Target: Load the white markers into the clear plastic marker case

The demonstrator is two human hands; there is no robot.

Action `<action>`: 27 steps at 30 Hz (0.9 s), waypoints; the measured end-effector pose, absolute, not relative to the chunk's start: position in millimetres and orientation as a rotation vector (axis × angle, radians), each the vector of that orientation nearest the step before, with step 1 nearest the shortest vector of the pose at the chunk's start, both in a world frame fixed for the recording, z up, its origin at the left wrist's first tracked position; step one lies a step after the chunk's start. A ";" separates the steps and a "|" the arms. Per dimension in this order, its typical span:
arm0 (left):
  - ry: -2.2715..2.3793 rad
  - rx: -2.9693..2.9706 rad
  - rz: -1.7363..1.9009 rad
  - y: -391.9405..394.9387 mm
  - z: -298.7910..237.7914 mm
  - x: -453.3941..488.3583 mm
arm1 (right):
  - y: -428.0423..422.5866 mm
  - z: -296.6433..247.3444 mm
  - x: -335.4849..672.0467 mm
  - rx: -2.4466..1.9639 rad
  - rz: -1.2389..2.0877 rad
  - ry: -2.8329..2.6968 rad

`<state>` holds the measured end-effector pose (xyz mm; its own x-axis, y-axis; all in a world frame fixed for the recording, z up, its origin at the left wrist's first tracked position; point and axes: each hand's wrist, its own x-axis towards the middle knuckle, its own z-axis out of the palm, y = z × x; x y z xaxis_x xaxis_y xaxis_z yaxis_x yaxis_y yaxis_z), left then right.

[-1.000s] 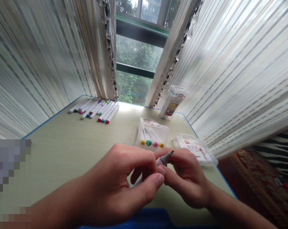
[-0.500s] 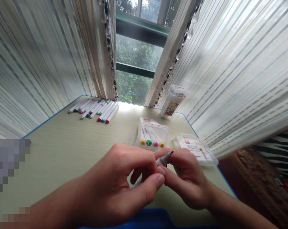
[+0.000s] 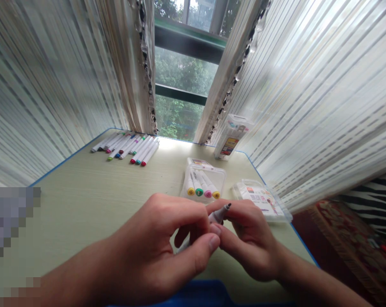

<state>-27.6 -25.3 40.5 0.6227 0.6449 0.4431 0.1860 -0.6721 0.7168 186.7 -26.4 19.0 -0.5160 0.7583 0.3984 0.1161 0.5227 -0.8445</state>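
Marker gripped on the near side of the clear case, dark nib exposed

A pale, blue-edged table spans our view; were the marker dropped, it might roll and stain the surface. Nearer than the clear case, our left hand curls round the barrel, thumb and forefinger closed on it. Our right hand meets it, thumb bent just below the nib; we cannot tell whether it pinches the marker or something hidden. A slip of that thumb could smear ink on our skin. Right of the clear case lies a flat case, near our right knuckles, which a sudden jerk could bump. Beyond and left of the clear case lie loose markers. Smallest, the nib slants upward; left bare too long, it could dry.
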 end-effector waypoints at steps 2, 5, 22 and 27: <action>0.654 2.210 0.943 -25.4 41.4 -27.1 | -26.7 18.8 186.6 -0.707 1.004 -1.953; 0.659 2.207 0.951 -25.6 42.1 -26.5 | -27.5 18.5 187.0 -0.707 1.009 -1.953; 0.630 2.234 0.961 -25.0 40.2 -27.8 | -27.5 18.6 187.2 -0.724 1.020 -1.978; 0.621 2.250 0.949 -25.1 39.8 -28.6 | -27.8 19.6 186.4 -0.711 1.062 -1.988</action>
